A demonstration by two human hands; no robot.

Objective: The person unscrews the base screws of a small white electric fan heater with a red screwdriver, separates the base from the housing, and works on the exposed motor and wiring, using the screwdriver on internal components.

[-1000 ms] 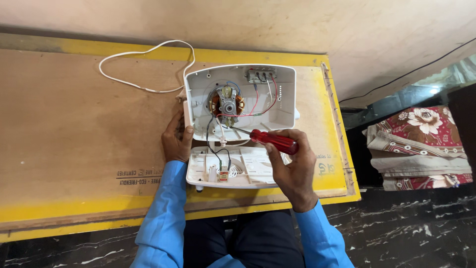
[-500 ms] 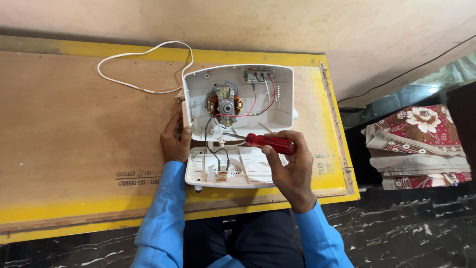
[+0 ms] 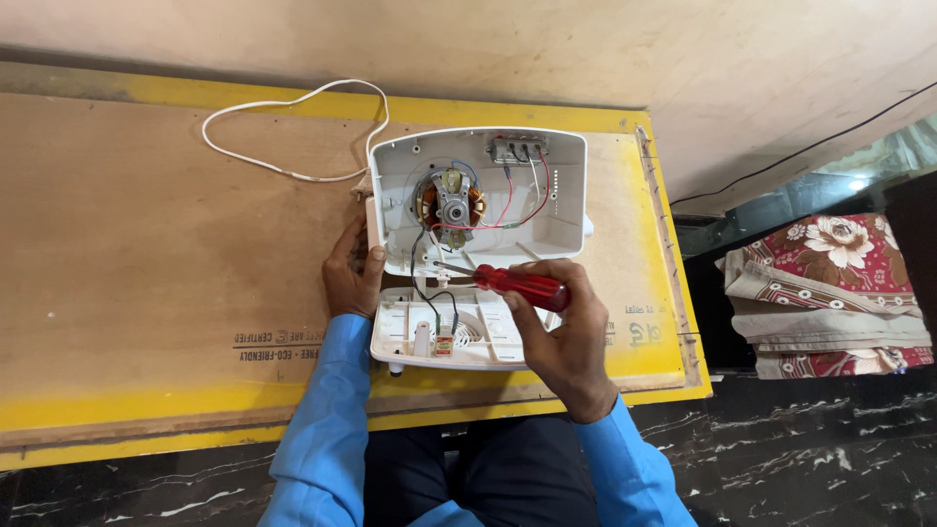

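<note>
Since a second ago my screwdriver (image 3: 515, 284) has swung a little: its red handle now sits lower and nearer the frame's middle, and the metal tip reaches up-left toward the seam between the two white halves, so I judge I am lining the blade up on a fixing there rather than turning it yet. Starting at the left of the frame, the white cord (image 3: 293, 132) loops across the bare brown board (image 3: 146, 244) with its yellow edge, just as it lay before. Next comes my left hand (image 3: 351, 276), fingers curled and pressed against the left wall of the opened appliance housing (image 3: 566, 195), steadying it; it has barely shifted. The housing lies open at centre, with the copper-wound motor (image 3: 450, 200) in its upper half, red and dark wires running to a small terminal strip at the top, and the flatter lower cover (image 3: 459, 337) hinged toward me. My right hand (image 3: 566, 337) is closed around the screwdriver's handle, just right of centre. At the far right, folded floral cloths (image 3: 830, 293) rest well apart from the work
</note>
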